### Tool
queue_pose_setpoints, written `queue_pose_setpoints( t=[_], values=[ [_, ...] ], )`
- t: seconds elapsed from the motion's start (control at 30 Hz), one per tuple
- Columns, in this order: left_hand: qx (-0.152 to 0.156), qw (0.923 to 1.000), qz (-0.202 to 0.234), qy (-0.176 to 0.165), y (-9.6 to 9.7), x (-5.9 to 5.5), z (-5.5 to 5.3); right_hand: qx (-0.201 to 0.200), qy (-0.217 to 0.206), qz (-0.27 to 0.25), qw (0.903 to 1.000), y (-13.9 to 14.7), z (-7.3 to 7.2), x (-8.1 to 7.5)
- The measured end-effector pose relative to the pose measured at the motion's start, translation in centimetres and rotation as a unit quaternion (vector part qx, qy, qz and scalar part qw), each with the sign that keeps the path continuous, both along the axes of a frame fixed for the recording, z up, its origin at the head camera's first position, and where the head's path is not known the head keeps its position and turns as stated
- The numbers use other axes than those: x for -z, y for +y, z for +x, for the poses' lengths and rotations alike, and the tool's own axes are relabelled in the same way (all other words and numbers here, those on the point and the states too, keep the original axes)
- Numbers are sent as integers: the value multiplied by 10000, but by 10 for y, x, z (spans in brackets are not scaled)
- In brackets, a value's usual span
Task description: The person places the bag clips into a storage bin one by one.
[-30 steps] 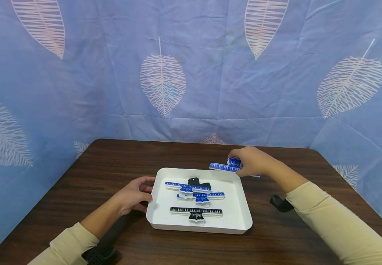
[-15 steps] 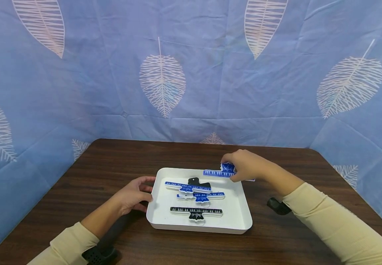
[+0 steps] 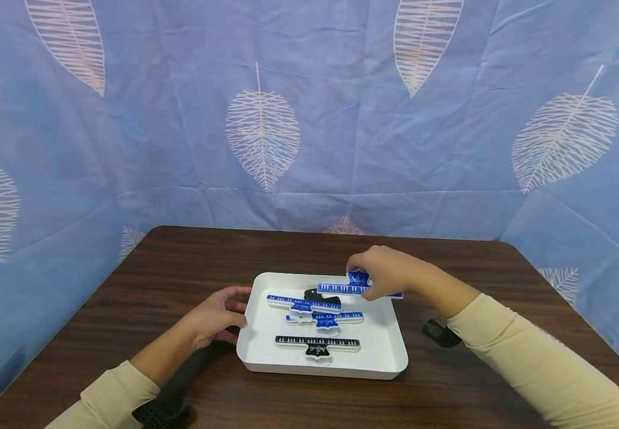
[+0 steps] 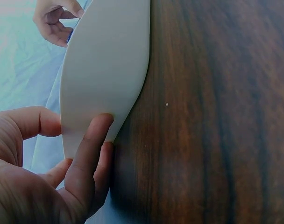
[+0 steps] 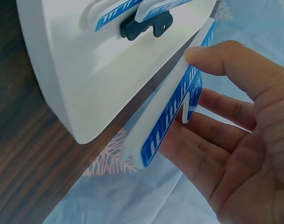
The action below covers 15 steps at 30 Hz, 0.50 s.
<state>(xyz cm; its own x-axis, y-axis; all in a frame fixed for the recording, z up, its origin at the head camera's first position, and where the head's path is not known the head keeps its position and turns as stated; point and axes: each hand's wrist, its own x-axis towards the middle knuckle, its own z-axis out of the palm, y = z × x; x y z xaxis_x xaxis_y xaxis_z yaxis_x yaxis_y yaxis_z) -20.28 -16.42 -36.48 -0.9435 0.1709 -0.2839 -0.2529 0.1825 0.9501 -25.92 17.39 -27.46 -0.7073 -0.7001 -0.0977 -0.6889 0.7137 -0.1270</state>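
Observation:
My right hand pinches a blue-and-white sheet music clip with a piano-key pattern, thumb on one side and fingers on the other. In the head view the held clip hangs over the far right part of a white tray. My left hand rests its fingertips against the outside of the tray's left wall, also seen in the left wrist view. Inside the tray lie a blue clip, a second blue clip partly under it, a black piano-key clip in front, and another black clip behind, partly covered.
The tray stands on a dark brown wooden table. Behind the table hangs a blue cloth with white leaf prints. Black wrist devices are at the sleeves.
My right hand has carried the blue clip leftward and nearer, from behind the tray's far right corner to over the tray. My left hand and the clips in the tray have stayed put.

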Motion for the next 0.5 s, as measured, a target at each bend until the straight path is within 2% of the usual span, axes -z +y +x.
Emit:
queue_pose_setpoints(
  t=[0.3,0.5],
  values=[
    [-15,10000,6,31,1,2,2,-78,-91,101,9999,-16,4,2],
    [-10,10000,4,78,1,5,3,-270,-129,157,9994,-30,6,6]
  ],
)
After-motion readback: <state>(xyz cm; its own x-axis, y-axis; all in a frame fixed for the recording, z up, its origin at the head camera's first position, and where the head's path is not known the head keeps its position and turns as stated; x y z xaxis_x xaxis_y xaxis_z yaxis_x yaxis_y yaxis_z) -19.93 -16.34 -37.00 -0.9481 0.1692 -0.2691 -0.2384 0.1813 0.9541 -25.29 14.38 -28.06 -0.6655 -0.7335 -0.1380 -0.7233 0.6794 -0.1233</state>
